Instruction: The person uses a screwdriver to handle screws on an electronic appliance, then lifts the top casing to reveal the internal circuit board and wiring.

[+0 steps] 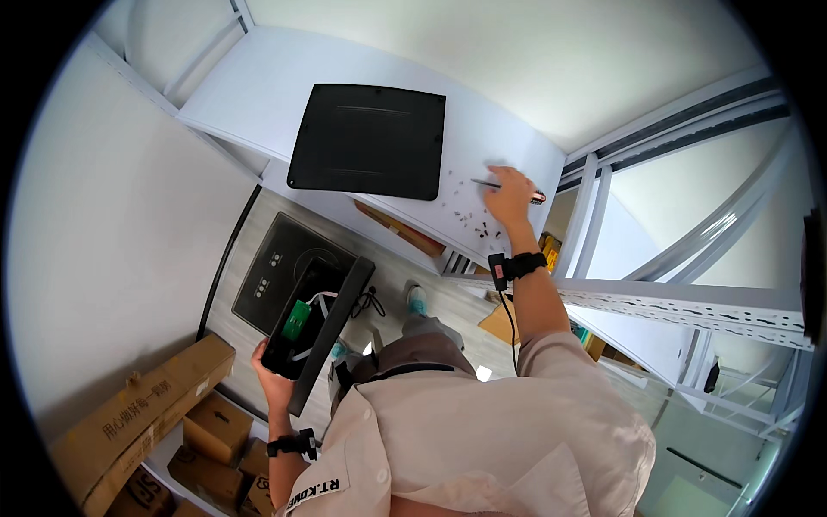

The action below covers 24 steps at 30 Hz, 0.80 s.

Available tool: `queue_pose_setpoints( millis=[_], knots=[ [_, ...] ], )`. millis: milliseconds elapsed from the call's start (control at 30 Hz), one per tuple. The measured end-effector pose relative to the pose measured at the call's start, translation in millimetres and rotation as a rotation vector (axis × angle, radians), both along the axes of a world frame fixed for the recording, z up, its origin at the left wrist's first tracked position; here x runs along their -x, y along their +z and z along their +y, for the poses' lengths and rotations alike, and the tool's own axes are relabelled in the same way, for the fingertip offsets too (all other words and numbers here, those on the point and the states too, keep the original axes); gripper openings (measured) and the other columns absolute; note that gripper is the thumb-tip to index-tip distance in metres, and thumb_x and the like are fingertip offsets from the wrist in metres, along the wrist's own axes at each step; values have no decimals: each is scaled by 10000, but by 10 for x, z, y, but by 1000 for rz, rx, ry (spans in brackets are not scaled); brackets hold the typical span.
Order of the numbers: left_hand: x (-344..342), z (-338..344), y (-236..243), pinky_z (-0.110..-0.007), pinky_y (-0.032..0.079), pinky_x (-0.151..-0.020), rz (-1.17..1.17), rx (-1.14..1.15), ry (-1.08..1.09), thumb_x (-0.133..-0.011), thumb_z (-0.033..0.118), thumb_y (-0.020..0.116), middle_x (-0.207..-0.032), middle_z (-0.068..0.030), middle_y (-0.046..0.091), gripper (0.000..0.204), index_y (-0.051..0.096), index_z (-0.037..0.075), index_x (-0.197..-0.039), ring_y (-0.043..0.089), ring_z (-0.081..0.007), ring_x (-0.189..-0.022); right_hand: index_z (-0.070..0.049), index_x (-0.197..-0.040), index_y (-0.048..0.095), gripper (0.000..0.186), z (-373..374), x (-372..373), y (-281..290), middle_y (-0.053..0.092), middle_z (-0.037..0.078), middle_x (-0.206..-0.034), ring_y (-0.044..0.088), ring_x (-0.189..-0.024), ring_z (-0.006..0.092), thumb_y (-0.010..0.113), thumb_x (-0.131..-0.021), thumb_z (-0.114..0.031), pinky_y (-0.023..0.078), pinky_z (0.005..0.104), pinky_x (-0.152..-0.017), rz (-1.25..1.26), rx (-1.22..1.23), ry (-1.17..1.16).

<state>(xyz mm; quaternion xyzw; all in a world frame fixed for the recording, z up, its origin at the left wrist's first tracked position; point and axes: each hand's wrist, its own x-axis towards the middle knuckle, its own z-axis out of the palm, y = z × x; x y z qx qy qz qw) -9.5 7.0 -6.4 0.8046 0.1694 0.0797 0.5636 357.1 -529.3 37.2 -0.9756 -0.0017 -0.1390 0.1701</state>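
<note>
My left hand (274, 377) grips the edge of a black open housing (349, 297), tilted beside my body at the lower left. Inside the housing sit a green circuit board (296, 320) and some light-coloured wires. My right hand (510, 194) is closed around a screwdriver (537, 197) just over the white shelf; its thin shaft points left. Small loose screws (482, 231) lie scattered on the shelf by that hand. To their left, a flat black cover (370, 142) rests on the shelf.
A dark cooktop (276, 267) with round buttons lies on the floor, partly behind the housing. A black cable (369, 302) is coiled near my foot. Cardboard boxes (215, 426) fill the lower left. White metal shelving (689, 297) stands to the right.
</note>
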Motion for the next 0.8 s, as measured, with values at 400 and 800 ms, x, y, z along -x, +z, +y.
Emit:
queue_pose_setpoints(
  millis=[400, 800],
  knots=[
    [-50, -36, 42, -385, 420, -1141, -12, 20, -2, -764, -7, 861, -1484, -195, 461, 856, 361, -3, -1460, 525, -268, -1353, -208, -1275, 704, 321, -123, 184, 612, 649, 157, -1257, 618, -1197, 372, 580, -985, -266, 455, 585, -1002, 296, 264, -393],
    [-65, -45, 172, -440, 472, -1115, 31, -55, 23, -587, 84, 992, -1520, -144, 433, 1037, 365, 90, -1413, 473, -293, -1403, -34, -1235, 708, 325, 1637, 1320, 2452, 638, 138, -991, 645, -871, 257, 723, -917, -99, 517, 317, -778, 255, -340, 667]
  ],
)
